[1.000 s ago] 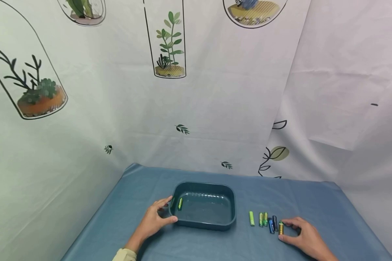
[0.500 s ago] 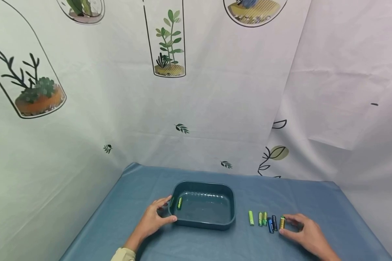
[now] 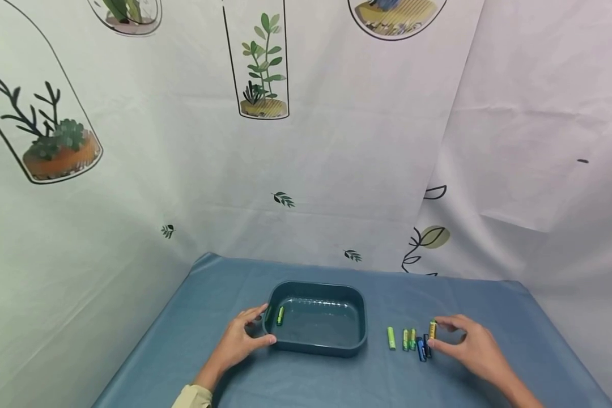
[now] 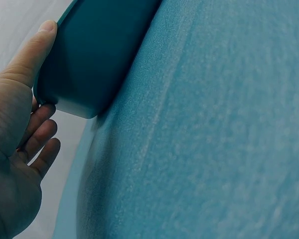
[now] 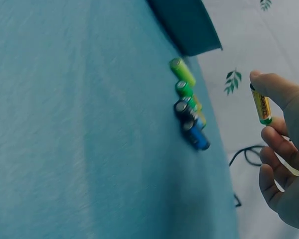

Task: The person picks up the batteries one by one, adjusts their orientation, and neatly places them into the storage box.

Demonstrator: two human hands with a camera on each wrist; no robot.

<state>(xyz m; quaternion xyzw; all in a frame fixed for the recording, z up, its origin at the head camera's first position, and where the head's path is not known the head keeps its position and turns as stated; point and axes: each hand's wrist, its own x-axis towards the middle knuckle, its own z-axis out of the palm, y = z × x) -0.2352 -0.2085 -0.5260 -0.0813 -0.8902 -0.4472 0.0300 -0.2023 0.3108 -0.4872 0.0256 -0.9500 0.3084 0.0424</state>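
A dark teal rectangular dish [image 3: 318, 349] stands on the table, with one green battery [image 3: 280, 315] lying inside near its left end. My left hand [image 3: 238, 341] holds that left end, thumb at the near corner and fingers farther back; the left wrist view shows the thumb [image 4: 37, 47] against the dish's rim. Between thumb and fingertips, my right hand [image 3: 471, 347] pinches a yellow battery with green ends [image 5: 261, 105], raised off the cloth. Just left of it lie a light green battery [image 3: 391, 338], two green-and-gold batteries [image 3: 409, 339] and two dark blue ones [image 3: 421, 349].
A blue cloth [image 3: 331, 382] covers the table. Behind and to the sides hangs a pale fabric backdrop [image 3: 336, 158] printed with plants. The loose batteries lie right of the dish [image 5: 189, 25], close together.
My right hand has lifted the yellow battery off the table and brought it up and slightly left, above the dark blue batteries. The left hand keeps its place on the dish.
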